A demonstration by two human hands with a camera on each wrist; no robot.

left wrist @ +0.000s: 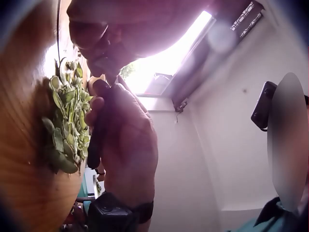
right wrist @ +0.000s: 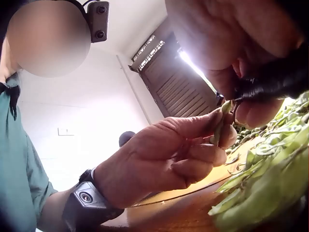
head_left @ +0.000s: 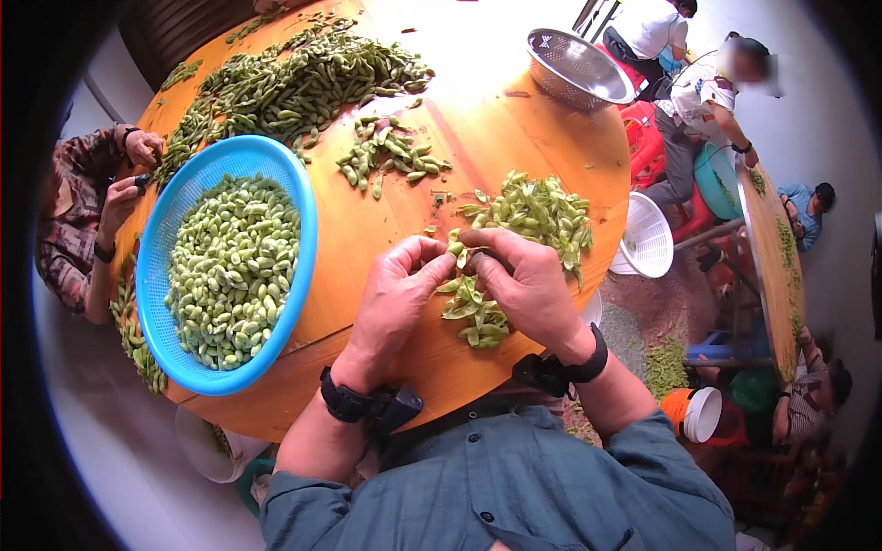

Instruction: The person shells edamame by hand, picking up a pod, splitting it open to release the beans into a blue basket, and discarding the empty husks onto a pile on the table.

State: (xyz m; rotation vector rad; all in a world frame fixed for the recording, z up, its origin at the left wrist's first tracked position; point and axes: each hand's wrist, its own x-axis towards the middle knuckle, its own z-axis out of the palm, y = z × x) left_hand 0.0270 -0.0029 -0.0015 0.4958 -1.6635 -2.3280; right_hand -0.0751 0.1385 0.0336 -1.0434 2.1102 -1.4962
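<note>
Over the front of the round table [head_left: 478, 106], both hands meet at one green soybean pod [head_left: 455, 246]. My left hand [head_left: 390, 294] pinches the pod between thumb and fingers; the right wrist view shows the pod [right wrist: 222, 123] standing upright there. My right hand [head_left: 528, 280] grips the pod's other end with thumb and fingertip. Something black [right wrist: 275, 84] lies along that hand's finger. Just beyond the right hand is a pile of split, pale pods [head_left: 542, 216]; a smaller heap of husks [head_left: 482, 317] lies beneath the hands.
On the left a blue basket [head_left: 308, 266] holds shelled green beans [head_left: 234, 266]. A large heap of whole pods [head_left: 303, 83] covers the back, with a smaller group [head_left: 390, 156] nearer. A metal colander [head_left: 583, 69] stands at the far right edge. Another person's hands [head_left: 129, 174] work at left.
</note>
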